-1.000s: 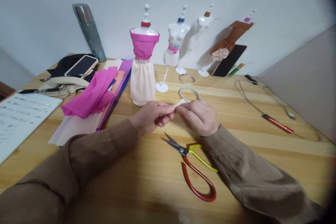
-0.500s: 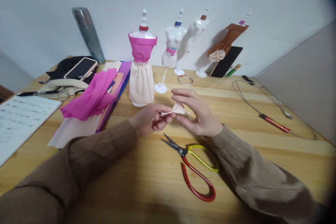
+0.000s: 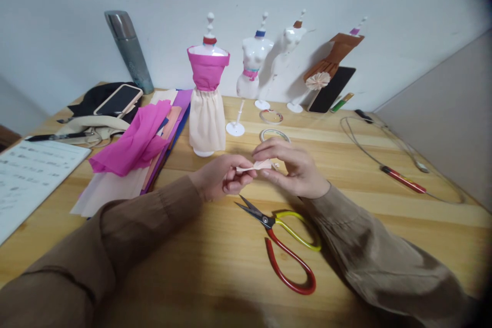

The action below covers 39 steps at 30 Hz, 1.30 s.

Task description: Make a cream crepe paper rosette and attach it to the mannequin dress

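A small folded piece of pale peach paper (image 3: 257, 166) is held over the wooden table between both hands. My left hand (image 3: 223, 176) pinches its left end with the other fingers curled. My right hand (image 3: 294, 168) pinches its right end between thumb and forefinger. Red and yellow handled scissors (image 3: 286, 248) lie just below the hands. Beyond my right hand lies a roll of tape (image 3: 274, 135). A mini mannequin in a pink top and peach skirt (image 3: 207, 97) stands behind my left hand.
Pink crepe and coloured paper sheets (image 3: 138, 141) lie at left, with a phone (image 3: 118, 99), a pen and a printed sheet (image 3: 26, 174). Three more mannequins (image 3: 251, 69) line the wall, beside a flask (image 3: 129, 50). A cable with a red tool (image 3: 403, 180) lies at right.
My right hand opened half a second ago, showing the paper fanned out, and has now closed onto it again, pressing it flat. My left hand kept its pinch throughout.
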Tool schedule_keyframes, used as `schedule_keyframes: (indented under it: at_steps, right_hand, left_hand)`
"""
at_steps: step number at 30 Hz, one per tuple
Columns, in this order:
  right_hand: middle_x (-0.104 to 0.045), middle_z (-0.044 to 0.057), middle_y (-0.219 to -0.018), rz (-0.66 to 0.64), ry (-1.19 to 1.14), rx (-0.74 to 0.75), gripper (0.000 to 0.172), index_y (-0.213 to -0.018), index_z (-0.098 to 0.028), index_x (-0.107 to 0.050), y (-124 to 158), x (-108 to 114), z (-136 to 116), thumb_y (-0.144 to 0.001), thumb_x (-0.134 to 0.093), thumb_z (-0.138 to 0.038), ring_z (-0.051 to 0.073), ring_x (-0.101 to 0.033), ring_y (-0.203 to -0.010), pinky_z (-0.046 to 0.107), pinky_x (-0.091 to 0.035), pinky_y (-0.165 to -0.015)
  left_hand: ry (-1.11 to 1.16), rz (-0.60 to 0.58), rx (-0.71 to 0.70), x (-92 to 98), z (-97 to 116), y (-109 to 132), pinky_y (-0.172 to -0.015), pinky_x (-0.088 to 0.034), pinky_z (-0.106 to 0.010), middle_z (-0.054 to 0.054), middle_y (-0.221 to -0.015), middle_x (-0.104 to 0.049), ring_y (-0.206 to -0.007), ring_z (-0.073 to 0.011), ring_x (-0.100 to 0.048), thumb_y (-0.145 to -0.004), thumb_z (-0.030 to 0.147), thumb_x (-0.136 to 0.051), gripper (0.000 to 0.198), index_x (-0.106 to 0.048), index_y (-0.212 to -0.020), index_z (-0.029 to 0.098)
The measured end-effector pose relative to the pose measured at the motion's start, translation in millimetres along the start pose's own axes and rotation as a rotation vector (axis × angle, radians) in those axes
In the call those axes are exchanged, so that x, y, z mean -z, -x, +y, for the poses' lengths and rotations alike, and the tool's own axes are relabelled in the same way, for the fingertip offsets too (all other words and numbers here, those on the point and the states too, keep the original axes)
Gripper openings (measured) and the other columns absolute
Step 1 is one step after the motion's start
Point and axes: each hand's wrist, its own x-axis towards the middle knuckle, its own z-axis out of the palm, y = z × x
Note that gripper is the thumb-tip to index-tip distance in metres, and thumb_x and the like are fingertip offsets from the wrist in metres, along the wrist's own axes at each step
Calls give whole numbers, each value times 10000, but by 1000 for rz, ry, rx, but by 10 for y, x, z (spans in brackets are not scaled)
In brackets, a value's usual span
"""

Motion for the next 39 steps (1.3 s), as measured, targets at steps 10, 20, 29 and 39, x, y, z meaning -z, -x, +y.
schedule_keyframes:
  at_steps: [10, 20, 29, 39]
  right_hand:
    - [-624, 35, -688, 5, -2, -138, 129, -811, -170, -645, 43, -33, 24, -880, -584, -261, 130, -558, -619, 277, -433, -584]
    - [-596, 12, -631, 11, -60, -240, 154, -753, -156, -653, 68, -61, 83, -857, -617, -264, 109, -510, -561, 249, -382, -531]
    - [-632, 29, -687, -23, -112, -233, 128, -820, -161, -678, 82, -79, 101, -864, -617, -265, 117, -542, -594, 252, -407, -553]
    - [-625, 20, -656, -24, -96, -226, 132, -797, -152, -689, 64, -108, 83, -854, -628, -253, 109, -550, -586, 237, -404, -545]
  left_hand:
    - [-361, 216, -33, -21, 58, 13, -334, -244, -185, -23, -552, -559, -342, -59, -407, -861, 372, -421, 346, -592, -712, 111]
    - [-571, 215, -257, -19, 98, 39, -435, -407, -164, -2, -520, -582, -430, -66, -532, -742, 234, -599, 173, -643, -650, 94]
    - [-238, 82, -54, 99, 92, -27, -504, -469, -214, -54, -654, -623, -514, -107, -597, -717, 270, -546, 194, -626, -675, 99]
    - [-304, 111, -92, 67, 48, -11, -495, -458, -216, -41, -632, -617, -494, -100, -585, -683, 232, -613, 131, -588, -644, 110]
